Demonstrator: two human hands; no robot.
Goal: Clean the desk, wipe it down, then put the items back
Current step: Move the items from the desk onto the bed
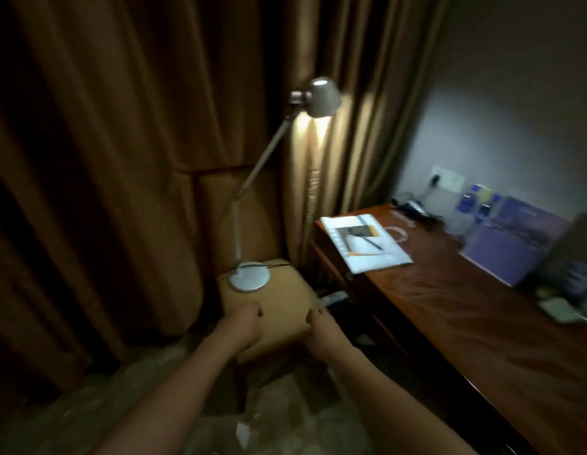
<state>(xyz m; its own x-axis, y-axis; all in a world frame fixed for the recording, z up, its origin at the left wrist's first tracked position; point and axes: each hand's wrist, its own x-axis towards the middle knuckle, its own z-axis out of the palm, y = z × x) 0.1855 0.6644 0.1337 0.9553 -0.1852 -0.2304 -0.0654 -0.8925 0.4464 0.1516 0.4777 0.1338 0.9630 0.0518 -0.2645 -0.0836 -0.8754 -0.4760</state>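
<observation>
Hovering over the chair seat (272, 310): both hands, palms down, nothing held. Left hand (241, 326) has fingers loosely curled, tips near the seat's middle; right hand (320, 333) likewise loosely curled at the seat's right edge. Can't tell if either touches the cushion.

Desk lamp (313, 96) stands on the far part of that seat, round base (249, 275) flat on the cushion, just beyond the left fingertips. Lower stem runs upright from the base, then the upper arm leans up and to the right; shade at the top points down and is lit. Dark cord trails right off the base.

Desk (466, 316) is on the right, long axis running from near right to far left, its far-left corner near the curtain (105, 159). On that far corner: an open booklet (364, 243) lying flat, a pen (370, 241) on it, pointing diagonally near-right. Beside it a coil of white cable (397, 233). Further along the wall side, blurred: a purple folder (511, 244) leaning up, a dark upright item (571, 254), a pale small object (557, 310) near it. No containers that I can make out.
</observation>
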